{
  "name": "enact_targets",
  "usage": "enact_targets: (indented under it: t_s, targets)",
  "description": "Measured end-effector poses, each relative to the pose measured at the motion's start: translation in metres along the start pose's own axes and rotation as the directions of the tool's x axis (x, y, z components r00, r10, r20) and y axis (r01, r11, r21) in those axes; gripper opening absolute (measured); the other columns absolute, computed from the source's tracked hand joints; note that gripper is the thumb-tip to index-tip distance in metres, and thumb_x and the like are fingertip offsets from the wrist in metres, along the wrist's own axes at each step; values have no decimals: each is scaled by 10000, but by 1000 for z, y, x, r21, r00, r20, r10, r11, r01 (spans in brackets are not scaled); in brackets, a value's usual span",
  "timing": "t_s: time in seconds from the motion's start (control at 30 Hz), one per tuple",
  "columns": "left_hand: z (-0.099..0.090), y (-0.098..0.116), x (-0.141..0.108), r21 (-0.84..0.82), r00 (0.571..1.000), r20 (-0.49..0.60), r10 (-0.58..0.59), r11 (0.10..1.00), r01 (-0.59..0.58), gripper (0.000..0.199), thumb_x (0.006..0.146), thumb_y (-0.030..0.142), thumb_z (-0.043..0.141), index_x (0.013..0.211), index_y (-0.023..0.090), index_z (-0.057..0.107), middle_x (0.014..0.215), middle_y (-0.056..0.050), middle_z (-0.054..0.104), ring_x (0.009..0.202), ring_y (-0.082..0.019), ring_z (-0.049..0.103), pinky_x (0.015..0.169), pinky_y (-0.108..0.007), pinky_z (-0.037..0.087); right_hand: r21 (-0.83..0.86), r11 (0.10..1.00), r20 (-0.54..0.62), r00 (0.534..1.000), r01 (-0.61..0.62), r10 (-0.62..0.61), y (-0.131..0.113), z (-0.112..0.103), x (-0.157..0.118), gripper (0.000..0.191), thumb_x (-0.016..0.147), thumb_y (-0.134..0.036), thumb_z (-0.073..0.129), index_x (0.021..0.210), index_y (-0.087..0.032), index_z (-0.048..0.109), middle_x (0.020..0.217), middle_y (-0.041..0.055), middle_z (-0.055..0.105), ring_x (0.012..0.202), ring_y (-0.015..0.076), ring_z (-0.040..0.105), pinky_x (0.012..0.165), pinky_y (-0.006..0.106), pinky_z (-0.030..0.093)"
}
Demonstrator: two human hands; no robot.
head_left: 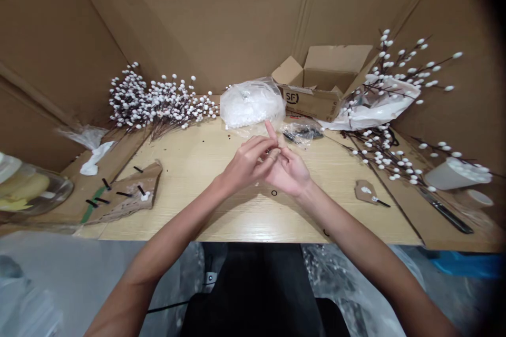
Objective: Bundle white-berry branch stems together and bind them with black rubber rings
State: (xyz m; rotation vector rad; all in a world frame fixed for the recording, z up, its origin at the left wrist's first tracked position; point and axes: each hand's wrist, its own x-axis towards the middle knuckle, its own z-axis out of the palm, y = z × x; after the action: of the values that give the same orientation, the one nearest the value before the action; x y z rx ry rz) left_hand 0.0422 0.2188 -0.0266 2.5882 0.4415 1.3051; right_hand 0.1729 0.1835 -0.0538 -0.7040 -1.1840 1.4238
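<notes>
Both hands meet over the middle of the wooden table [185,168]. My left hand [251,158] has its fingers curled and closed against the fingers of the other hand. My right hand [291,171] is turned partly palm up, thumb and fingertips pressed together where the hands touch, with one finger pointing away. Whatever lies between the fingertips is hidden or too small to name. Just below the hands a small black ring [274,193] lies on the table. Beyond them sit a clear bag of white pieces [253,108] and a small plastic bag with dark contents [303,132].
White-berry branches [158,100] lie back left; more berry branches [389,155] are at right. An open cardboard box [312,100] stands behind. Cardboard scrap [134,195] with black sticks lies left. At right are a cardboard piece [366,190], a knife [448,213] and a white cup [454,174].
</notes>
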Motion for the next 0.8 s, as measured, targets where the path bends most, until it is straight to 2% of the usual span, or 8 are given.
enact_targets:
  t_s: [0.1, 0.2, 0.3, 0.43, 0.57, 0.67, 0.73, 0.8]
  targets:
    - [-6, -1, 5, 142, 992, 103, 75, 986, -89, 194, 900, 189, 452, 992, 100, 598, 955, -127, 627, 884, -193, 579, 767, -317, 503, -2, 1000, 33, 999, -10, 10, 4, -3, -1, 417, 968, -350, 172, 1316, -350, 402, 1197, 20, 510, 924, 105, 579, 788, 346, 496]
    - [-6, -1, 12, 314, 968, 222, 121, 931, -188, 208, 914, 179, 416, 935, 79, 598, 915, -132, 611, 869, -215, 549, 768, -336, 486, 2, 1000, 63, 998, -15, 15, 6, -6, -1, 410, 981, -431, 151, 1309, -373, 390, 1292, 5, 447, 957, 116, 578, 777, 360, 492]
    - [-2, -1, 18, 387, 951, 279, 132, 891, -237, 201, 902, 134, 408, 887, 82, 602, 880, -123, 593, 848, -209, 531, 749, -316, 476, -45, 999, 33, 999, 21, -20, 7, -9, 0, 419, 982, -458, 170, 1283, -337, 436, 1242, 20, 496, 973, 134, 575, 793, 380, 484]
    - [0, -5, 22, 341, 950, 256, 181, 902, -263, 216, 904, 155, 406, 865, 99, 611, 834, -112, 589, 819, -199, 522, 716, -308, 475, -14, 999, -16, 999, 39, -39, 5, -11, 1, 419, 983, -449, 188, 1265, -331, 473, 1188, 19, 530, 994, 138, 561, 813, 391, 479]
    - [-5, -6, 22, 232, 943, 251, 220, 932, -279, 213, 905, 185, 430, 877, 96, 621, 829, -126, 599, 816, -205, 526, 715, -329, 476, 104, 995, 74, 997, 2, -10, -1, -9, 0, 385, 983, -437, 192, 1284, -412, 431, 1281, -26, 467, 1013, 134, 560, 808, 404, 480]
    - [-7, -1, 20, 287, 915, 294, 276, 888, -360, 234, 916, 170, 411, 824, 116, 620, 801, -105, 601, 803, -188, 533, 722, -312, 477, 159, 986, 83, 996, -42, 29, -5, -6, -1, 411, 980, -467, 174, 1351, -422, 345, 1330, -2, 428, 1012, 132, 562, 837, 392, 472]
    - [-5, 3, 18, 300, 900, 307, 309, 866, -399, 258, 924, 156, 393, 794, 126, 613, 803, -92, 610, 816, -179, 542, 728, -304, 483, 224, 971, 81, 994, -90, 74, -8, -4, -1, 445, 974, -489, 161, 1407, -427, 238, 1285, 22, 470, 1002, 126, 564, 855, 372, 465]
    - [-1, 4, 16, 283, 914, 262, 311, 880, -381, 226, 922, 154, 412, 820, 120, 610, 834, -89, 624, 826, -171, 548, 730, -303, 492, 246, 963, 53, 993, -113, 103, -11, -2, -2, 469, 964, -507, 178, 1427, -429, 185, 1210, 22, 520, 973, 121, 568, 854, 350, 466]
